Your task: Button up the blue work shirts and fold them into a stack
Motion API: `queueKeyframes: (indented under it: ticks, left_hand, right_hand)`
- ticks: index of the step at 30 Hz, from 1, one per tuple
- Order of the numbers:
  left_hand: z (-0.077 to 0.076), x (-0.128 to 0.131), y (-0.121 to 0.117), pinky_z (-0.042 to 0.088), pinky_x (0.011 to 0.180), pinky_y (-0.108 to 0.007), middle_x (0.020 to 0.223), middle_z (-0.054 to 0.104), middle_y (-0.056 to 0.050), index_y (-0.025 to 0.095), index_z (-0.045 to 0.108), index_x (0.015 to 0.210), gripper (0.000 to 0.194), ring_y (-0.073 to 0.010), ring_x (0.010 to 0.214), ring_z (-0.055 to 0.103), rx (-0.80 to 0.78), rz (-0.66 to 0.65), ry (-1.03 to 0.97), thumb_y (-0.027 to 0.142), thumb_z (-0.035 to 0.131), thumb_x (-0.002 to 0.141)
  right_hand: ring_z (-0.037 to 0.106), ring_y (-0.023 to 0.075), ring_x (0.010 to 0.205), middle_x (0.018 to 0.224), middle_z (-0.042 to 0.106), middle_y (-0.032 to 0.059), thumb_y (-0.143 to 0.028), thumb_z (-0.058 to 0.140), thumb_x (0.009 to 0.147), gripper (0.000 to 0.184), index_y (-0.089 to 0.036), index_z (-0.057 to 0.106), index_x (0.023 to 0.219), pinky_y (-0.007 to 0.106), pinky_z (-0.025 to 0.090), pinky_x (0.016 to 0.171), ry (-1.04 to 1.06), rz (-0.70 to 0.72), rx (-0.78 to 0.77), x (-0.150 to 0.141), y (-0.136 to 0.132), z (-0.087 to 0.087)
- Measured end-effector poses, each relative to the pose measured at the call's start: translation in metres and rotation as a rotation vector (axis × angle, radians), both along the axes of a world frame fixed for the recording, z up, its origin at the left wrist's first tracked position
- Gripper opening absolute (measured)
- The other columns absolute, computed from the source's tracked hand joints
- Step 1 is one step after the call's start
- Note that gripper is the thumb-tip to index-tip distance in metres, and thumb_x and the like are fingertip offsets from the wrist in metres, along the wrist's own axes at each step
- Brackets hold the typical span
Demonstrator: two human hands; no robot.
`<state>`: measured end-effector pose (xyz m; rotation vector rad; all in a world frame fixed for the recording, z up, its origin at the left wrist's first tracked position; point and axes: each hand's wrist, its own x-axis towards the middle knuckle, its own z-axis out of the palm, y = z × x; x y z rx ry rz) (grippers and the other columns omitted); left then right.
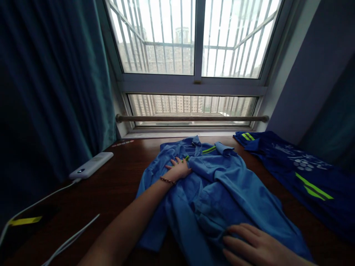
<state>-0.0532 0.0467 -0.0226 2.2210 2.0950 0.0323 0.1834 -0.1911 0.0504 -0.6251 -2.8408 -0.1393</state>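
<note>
A light blue work shirt (235,184) lies spread and wrinkled on the dark brown table (122,188), its collar end toward the window. A yellow-green stripe shows near the collar. My left hand (179,169), with a beaded bracelet at the wrist, rests flat on the upper left of the shirt, fingers spread. Lower right, my right hand (246,244) lies over the shirt's near part, its fingers stretched out and slightly bent. Neither hand has cloth visibly gripped in it. The frame's bottom edge cuts off part of the right hand.
A darker blue garment (294,166) with yellow-green stripes and white print lies on the right. At left stand a white power strip (91,165) with its cable and a loose white cord (72,240). A blue curtain (63,81) hangs at left; a barred window (158,40) is ahead.
</note>
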Motion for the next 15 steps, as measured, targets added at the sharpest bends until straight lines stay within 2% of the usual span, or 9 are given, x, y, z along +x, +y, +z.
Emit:
queueKeyframes:
  ticks: [2, 3, 6, 9, 12, 15]
  left_hand:
    - [0.005, -0.009, 0.010, 0.021, 0.077, -0.073, 0.135, 0.021, -0.030, 0.011, 0.029, 0.133, 0.072, -0.0504, 0.121, 0.020, -0.029, -0.082, 0.015, 0.056, 0.040, 0.077]
    - [0.008, -0.016, 0.016, 0.022, 0.082, -0.069, 0.137, 0.021, -0.027, 0.014, 0.029, 0.133, 0.070, -0.0464, 0.123, 0.020, -0.018, -0.171, 0.012, 0.055, 0.041, 0.078]
    - [0.016, -0.035, 0.032, 0.026, 0.094, -0.054, 0.137, 0.030, -0.015, 0.022, 0.037, 0.127, 0.058, -0.0327, 0.124, 0.027, 0.116, -0.421, -0.008, 0.052, 0.044, 0.078]
    - [0.024, -0.039, 0.032, 0.025, 0.098, -0.045, 0.130, 0.042, -0.013, 0.020, 0.046, 0.120, 0.047, -0.0278, 0.120, 0.035, 0.316, -0.452, 0.041, 0.043, 0.050, 0.079]
    - [0.041, -0.022, 0.007, 0.029, 0.095, -0.041, 0.120, 0.048, -0.014, 0.015, 0.052, 0.111, 0.033, -0.0277, 0.113, 0.041, 0.489, -0.394, 0.101, 0.029, 0.049, 0.081]
    - [0.065, 0.002, -0.050, 0.038, 0.079, -0.034, 0.099, 0.055, -0.014, 0.011, 0.056, 0.094, 0.025, -0.0237, 0.094, 0.050, 0.569, -0.381, 0.085, 0.028, 0.039, 0.086]
  right_hand:
    - [0.052, 0.0236, 0.105, 0.116, 0.056, 0.0039, -0.027, 0.050, 0.077, 0.046, -0.028, 0.046, 0.123, 0.037, 0.050, 0.081, -0.002, -0.178, 0.091, 0.019, 0.005, -0.012]
    - [0.048, 0.0258, 0.110, 0.121, 0.052, 0.0053, -0.026, 0.050, 0.076, 0.049, -0.026, 0.045, 0.124, 0.040, 0.047, 0.085, 0.007, -0.271, 0.124, 0.031, 0.011, -0.018]
    - [0.040, 0.0277, 0.117, 0.126, 0.048, 0.0049, -0.015, 0.046, 0.073, 0.049, -0.025, 0.048, 0.121, 0.046, 0.037, 0.095, 0.018, -0.491, 0.134, 0.076, 0.038, -0.031]
    - [0.055, 0.0243, 0.097, 0.106, 0.060, 0.0064, -0.018, 0.041, 0.077, 0.032, -0.023, 0.059, 0.103, 0.041, 0.043, 0.085, 0.115, -0.737, -0.026, 0.124, 0.065, -0.031]
    - [0.060, 0.0238, 0.079, 0.090, 0.064, 0.0079, -0.028, 0.041, 0.078, 0.026, -0.021, 0.061, 0.094, 0.037, 0.045, 0.072, 0.390, -1.079, -0.177, 0.168, 0.086, -0.018]
    - [0.060, 0.0239, 0.075, 0.086, 0.064, 0.0135, -0.026, 0.043, 0.077, 0.024, -0.018, 0.062, 0.088, 0.034, 0.045, 0.067, 0.842, -1.364, -0.289, 0.204, 0.098, 0.000]
